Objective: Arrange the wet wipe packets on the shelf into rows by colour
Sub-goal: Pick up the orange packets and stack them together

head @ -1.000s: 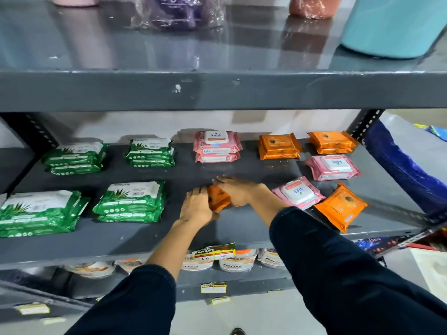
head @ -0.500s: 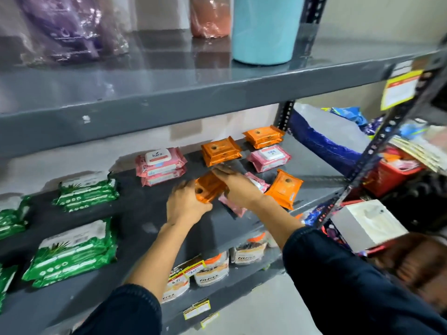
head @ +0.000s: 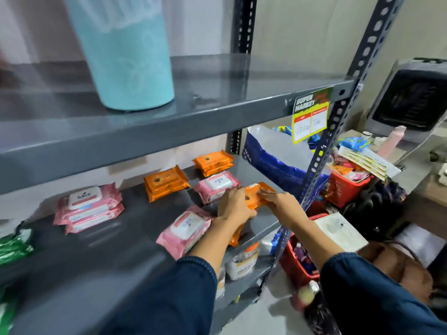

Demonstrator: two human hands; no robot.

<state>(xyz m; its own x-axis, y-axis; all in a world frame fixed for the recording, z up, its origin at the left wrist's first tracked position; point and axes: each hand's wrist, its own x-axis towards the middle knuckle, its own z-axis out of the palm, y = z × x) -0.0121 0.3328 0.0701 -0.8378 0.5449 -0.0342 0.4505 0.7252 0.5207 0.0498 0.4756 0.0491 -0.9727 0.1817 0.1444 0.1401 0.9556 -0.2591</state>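
Left to right along the shelf (head: 101, 257): green packets (head: 14, 245) sit at the far left edge, only partly in frame; pink stack (head: 88, 209) toward the back, left of middle; lone pink packet (head: 186, 228) near the front edge, tilted; orange stack (head: 165, 183) at the back, middle; another pink packet (head: 216, 186) just right of it; second orange stack (head: 214, 162) in the back right corner. Left hand (head: 233, 205) and right hand (head: 277, 201) both have their grip clamped on one orange packet (head: 258, 197), held over the right part of the shelf near the front right upright (head: 324, 151). A further orange packet (head: 235, 235) shows under the left forearm at the front edge, mostly hidden. Progress, judged: roughly midway; greens look grouped, but pink and orange are mixed on the right half, two loose pinks and two loose oranges left to sort. Room: the wide bare stretch in the shelf's front middle is free for moving; the right edge is tight against the upright, with the blue bag (head: 273, 160) just beyond, and the upper shelf (head: 145, 131) overhangs low.
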